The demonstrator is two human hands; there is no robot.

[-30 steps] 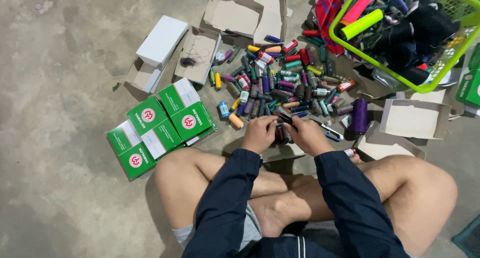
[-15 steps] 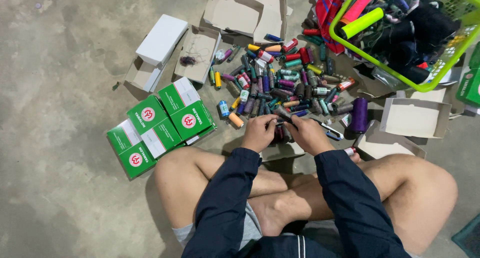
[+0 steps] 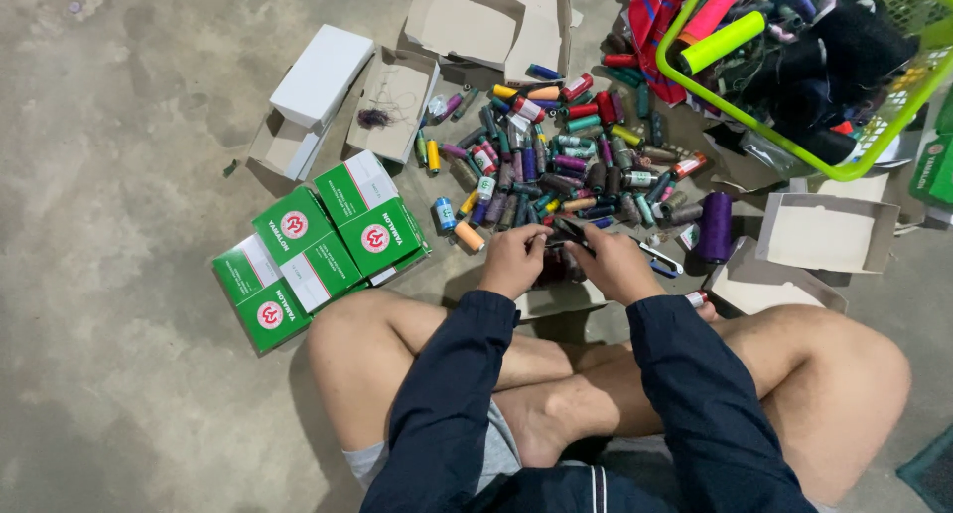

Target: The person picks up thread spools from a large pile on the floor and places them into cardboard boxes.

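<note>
Sitting cross-legged on the concrete floor, I see my left hand and right hand meet, both grips pinching one dark thread spool between them. The loose spool pile lies at twelve o'clock, green boxes at nine.

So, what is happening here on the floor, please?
A person sits cross-legged on the concrete floor. The left hand and right hand together hold a small dark spool of thread in front of a scattered pile of small coloured thread spools. Closed green and white cardboard boxes lie to the left, and a lime green plastic basket holds bigger cones.
</note>
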